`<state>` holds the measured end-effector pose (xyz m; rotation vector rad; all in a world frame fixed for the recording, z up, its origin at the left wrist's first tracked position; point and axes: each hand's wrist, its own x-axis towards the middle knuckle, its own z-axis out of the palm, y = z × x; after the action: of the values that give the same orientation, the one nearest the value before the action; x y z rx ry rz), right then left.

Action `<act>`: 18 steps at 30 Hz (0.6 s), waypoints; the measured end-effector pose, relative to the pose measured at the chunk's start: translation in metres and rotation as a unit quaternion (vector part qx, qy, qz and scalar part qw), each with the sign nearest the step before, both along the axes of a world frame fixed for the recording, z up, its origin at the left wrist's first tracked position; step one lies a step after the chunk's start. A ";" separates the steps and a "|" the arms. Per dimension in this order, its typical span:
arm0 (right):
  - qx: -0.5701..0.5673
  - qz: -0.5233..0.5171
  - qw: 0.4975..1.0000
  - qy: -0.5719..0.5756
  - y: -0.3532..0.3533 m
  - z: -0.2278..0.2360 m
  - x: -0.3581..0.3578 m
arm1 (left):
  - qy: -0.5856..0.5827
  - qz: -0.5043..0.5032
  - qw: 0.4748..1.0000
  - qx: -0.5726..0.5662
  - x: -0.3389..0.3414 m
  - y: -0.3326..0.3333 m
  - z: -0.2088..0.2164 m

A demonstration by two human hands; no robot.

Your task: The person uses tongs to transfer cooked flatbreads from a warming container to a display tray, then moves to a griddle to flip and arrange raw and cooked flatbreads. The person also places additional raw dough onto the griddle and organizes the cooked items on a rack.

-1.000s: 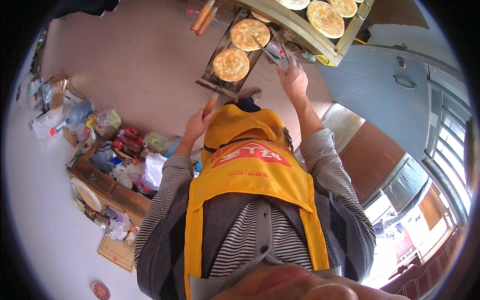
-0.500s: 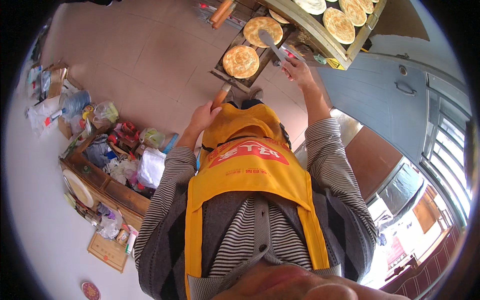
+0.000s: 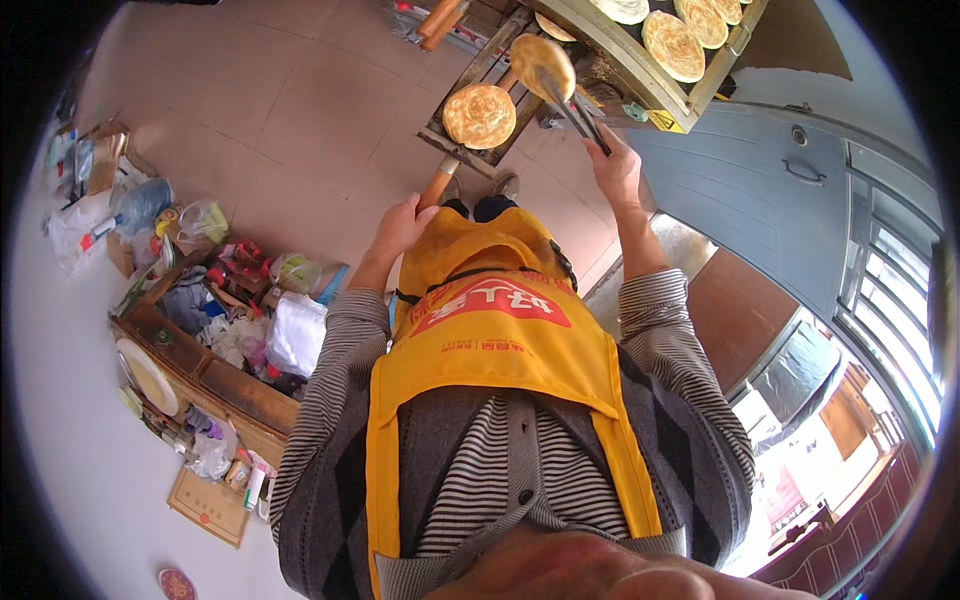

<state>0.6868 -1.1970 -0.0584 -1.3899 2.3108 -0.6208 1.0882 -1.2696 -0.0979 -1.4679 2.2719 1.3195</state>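
In my right hand [image 3: 617,168] is a pair of metal tongs [image 3: 578,115]. Their tips hold a round browned flatbread [image 3: 540,62], tilted up over the far part of a pulled-out metal rack [image 3: 470,162]. A second golden flatbread [image 3: 479,116] lies flat on the rack's near part. My left hand [image 3: 400,228] is wrapped round the rack's wooden handle [image 3: 438,184], just beyond my yellow apron. Part of another flatbread [image 3: 553,27] shows behind the lifted one, mostly hidden under the edge of the metal stove top [image 3: 640,72].
Several flatbreads [image 3: 673,46] lie on the stove top at the upper right. More wooden handles [image 3: 440,22] stick out left of the rack. A cluttered wooden cabinet [image 3: 205,355] stands at the left, and a blue-grey panel [image 3: 740,160] at the right.
The tongs, lying against the far flatbread before, now grip it and have raised and tilted it off the rack. My left hand stays on the handle.
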 end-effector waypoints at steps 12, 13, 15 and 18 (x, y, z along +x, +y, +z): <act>0.184 -0.030 0.772 -0.608 0.014 -0.015 0.045 | -0.028 -0.036 0.999 0.002 -0.003 -0.008 0.006; 0.206 -0.009 0.778 -0.593 0.018 -0.010 0.032 | -0.031 -0.042 0.999 -0.003 -0.004 -0.009 0.004; 0.255 0.039 0.786 -0.562 0.023 0.012 -0.009 | -0.029 -0.033 0.999 0.003 -0.002 -0.007 0.002; 0.292 0.027 0.874 -0.387 0.009 0.043 -0.050 | -0.029 -0.011 0.999 0.023 -0.004 -0.004 0.000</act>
<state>0.6372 -1.1882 -0.0151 -0.7189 1.5942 -0.3187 1.0846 -1.2740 -0.0975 -1.4422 2.2011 1.2956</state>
